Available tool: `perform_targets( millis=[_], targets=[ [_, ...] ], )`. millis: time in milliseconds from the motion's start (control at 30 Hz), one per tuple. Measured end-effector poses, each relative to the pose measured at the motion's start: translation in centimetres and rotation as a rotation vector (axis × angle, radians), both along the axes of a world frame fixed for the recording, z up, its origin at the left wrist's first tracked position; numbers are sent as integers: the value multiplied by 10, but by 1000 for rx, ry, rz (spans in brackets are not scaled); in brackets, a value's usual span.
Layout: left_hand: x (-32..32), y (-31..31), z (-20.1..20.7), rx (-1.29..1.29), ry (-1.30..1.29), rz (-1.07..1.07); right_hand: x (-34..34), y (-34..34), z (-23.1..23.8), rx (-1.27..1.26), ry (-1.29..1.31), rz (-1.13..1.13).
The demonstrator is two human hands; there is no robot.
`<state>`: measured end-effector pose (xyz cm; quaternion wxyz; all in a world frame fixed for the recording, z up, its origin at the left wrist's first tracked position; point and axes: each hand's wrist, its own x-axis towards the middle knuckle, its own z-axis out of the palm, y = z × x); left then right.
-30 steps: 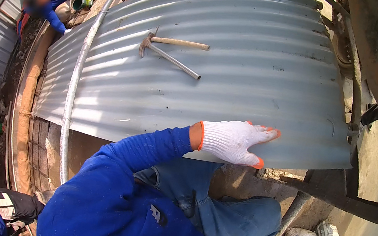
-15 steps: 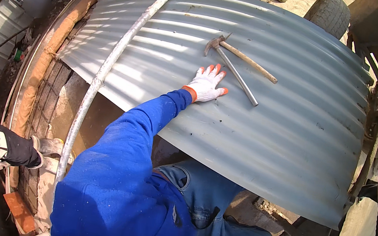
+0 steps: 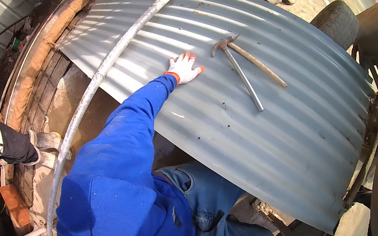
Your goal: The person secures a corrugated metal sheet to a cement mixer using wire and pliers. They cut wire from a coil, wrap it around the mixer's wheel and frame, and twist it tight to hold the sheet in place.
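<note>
The corrugated sheet (image 3: 209,91) is spread beneath the gloved left hand (image 3: 184,69), which is laid palm down, splayed wide, nothing grasped — the right hand's grip cannot be told. A hammer head (image 3: 220,46) is seen at two o'clock; at nine, a metal pole (image 3: 99,74).

The pole (image 3: 119,47) bars the way left of the left hand (image 3: 185,69); whether it leaves room beneath cannot be told. Between hand and pole, a strip of sheet (image 3: 270,142) lies open. To the hand's right, the wooden handle (image 3: 258,66) and metal handle (image 3: 246,82) stand in the way; nearer the body than both, there is wide passage rightward. Far right beyond the hand, the tyre (image 3: 337,24) blocks
</note>
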<state>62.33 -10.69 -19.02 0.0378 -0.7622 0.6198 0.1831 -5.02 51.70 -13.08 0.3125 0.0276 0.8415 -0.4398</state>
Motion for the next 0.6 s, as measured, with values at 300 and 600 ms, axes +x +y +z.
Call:
perform_targets(
  millis=[300, 600],
  targets=[
    [-19, 35, 16, -172, 280, 127, 38, -43, 41, 351, 369, 127],
    [-139, 97, 79, -170, 219, -420, 71, -102, 139, -129, 1012, 171]
  ],
)
